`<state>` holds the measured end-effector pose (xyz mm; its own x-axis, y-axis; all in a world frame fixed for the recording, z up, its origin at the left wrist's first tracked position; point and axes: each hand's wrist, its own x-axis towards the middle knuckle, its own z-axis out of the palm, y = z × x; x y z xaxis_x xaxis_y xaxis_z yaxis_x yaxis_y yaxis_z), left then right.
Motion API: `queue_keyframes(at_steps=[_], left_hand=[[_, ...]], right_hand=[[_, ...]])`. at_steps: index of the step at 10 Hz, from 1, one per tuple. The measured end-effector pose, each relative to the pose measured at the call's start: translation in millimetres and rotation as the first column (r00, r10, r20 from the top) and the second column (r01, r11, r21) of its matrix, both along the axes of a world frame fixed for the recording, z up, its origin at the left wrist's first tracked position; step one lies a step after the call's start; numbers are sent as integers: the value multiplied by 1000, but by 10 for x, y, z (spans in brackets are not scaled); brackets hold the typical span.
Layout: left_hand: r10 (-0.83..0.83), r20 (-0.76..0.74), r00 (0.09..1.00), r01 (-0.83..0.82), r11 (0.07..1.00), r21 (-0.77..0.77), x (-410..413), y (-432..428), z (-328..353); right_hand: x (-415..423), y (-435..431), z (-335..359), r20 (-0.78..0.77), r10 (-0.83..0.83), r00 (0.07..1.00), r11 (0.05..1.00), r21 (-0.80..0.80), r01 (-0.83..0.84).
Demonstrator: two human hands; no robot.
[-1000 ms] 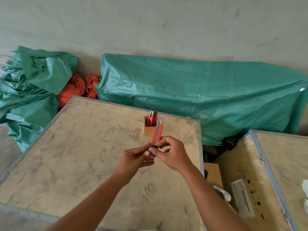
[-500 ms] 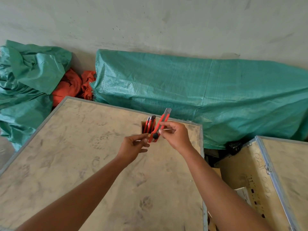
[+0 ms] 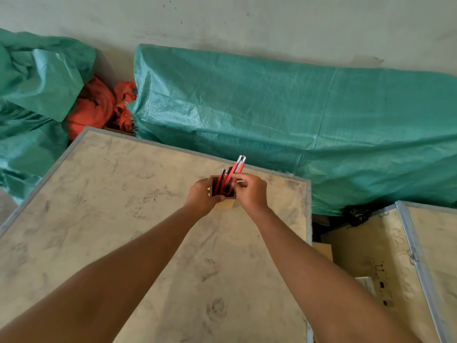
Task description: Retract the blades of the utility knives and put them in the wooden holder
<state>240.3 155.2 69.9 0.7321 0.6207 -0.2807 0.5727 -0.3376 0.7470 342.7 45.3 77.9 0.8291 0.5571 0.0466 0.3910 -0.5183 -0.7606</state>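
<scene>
A small wooden holder stands near the far right corner of the plywood crate top. Red utility knives stand upright inside it. My right hand pinches one more red utility knife; its lower end is down in the holder and its metal tip sticks up above the others, no blade showing. My left hand wraps the holder's left side. The holder's front is partly hidden by both hands.
Green tarpaulin covers a long heap behind the crate, with more green tarpaulin and orange cloth at the left. A second metal-edged crate stands at the right across a narrow gap.
Both hands moved forward to the holder. The right hand lowered the knife from mid-air into the holder, and the left hand, open before, now grips the holder's side.
</scene>
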Motion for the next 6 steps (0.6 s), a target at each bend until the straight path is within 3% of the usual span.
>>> queue_keyframes(at_steps=[2,6], left_hand=[[-12,-5,1000,12,999,37,-4,37,-86],[9,65,998,-12,998,59,-41,-49,44]], right_hand=[[-79,-25,-129,-29,90,995,986,-135,-94],[-148,-150,-1,-143,28,989,998,-49,-36]])
